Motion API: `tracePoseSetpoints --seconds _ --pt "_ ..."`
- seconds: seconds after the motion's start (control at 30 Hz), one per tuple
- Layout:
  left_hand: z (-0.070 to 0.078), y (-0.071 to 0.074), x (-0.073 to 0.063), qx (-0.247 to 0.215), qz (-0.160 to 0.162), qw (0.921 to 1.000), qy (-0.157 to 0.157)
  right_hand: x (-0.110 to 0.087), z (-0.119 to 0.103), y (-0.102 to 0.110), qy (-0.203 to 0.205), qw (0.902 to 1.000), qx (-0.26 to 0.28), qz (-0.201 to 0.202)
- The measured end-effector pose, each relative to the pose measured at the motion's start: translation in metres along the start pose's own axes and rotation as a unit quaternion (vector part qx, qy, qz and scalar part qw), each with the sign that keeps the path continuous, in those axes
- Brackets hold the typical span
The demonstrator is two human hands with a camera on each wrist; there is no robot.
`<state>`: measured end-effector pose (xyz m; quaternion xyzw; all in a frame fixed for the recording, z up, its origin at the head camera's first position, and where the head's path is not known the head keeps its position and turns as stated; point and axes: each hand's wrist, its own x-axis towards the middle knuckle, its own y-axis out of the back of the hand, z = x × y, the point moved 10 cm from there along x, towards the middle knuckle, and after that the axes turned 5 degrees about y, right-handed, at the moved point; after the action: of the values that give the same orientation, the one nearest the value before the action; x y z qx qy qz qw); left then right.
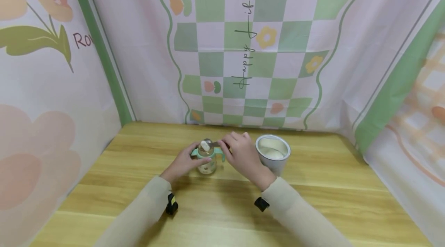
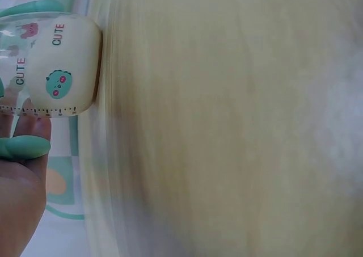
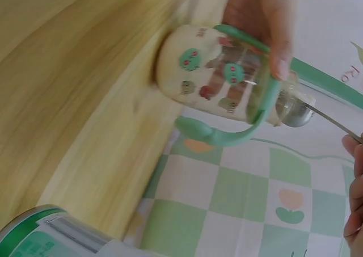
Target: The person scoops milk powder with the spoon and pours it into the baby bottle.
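A clear baby bottle point(image 1: 207, 168) with mint-green handles and printed cartoon faces stands upright on the table, its lid off. My left hand point(image 1: 183, 165) grips it round the collar and one handle, thumb across the front. Pale contents fill the lower part of the bottle point(image 2: 63, 70) in the left wrist view. My right hand point(image 1: 243, 156) pinches the handle of a metal spoon point(image 3: 328, 119). The spoon's bowl is at the bottle's open mouth, with white powder point(image 1: 205, 146) on it. Beside my right hand stands an open can point(image 1: 276, 166) with pale powder inside.
The wooden table point(image 1: 215, 216) meets a curtain point(image 1: 240, 65) with green checks along its back edge. Another printed cloth point(image 1: 45, 123) hangs at the left side. Each wrist carries a small black camera point(image 1: 261, 203).
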<state>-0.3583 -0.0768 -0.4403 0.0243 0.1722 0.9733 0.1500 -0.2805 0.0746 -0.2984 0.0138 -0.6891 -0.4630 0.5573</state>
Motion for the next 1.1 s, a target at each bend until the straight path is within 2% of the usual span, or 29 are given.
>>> tracePoseSetpoints --seconds 0.13,0.4,0.9,1.1 --pt "0.0 0.0 0.001 0.001 0.001 1.0 -0.003 -0.003 -0.007 -0.001 0.033 0.9989 -0.031 0.011" --pt "0.001 0.001 -0.001 0.0 0.003 1.0 0.006 -0.005 -0.014 -0.003 0.063 0.9964 -0.055 0.016" --pt "0.001 -0.002 -0.001 -0.008 -0.01 0.9999 0.001 -0.014 -0.026 0.0 0.138 0.9871 -0.08 -0.007" --pt "0.003 -0.001 -0.003 -0.001 -0.002 1.0 0.003 -0.015 -0.031 0.001 0.154 0.9847 -0.076 -0.028"
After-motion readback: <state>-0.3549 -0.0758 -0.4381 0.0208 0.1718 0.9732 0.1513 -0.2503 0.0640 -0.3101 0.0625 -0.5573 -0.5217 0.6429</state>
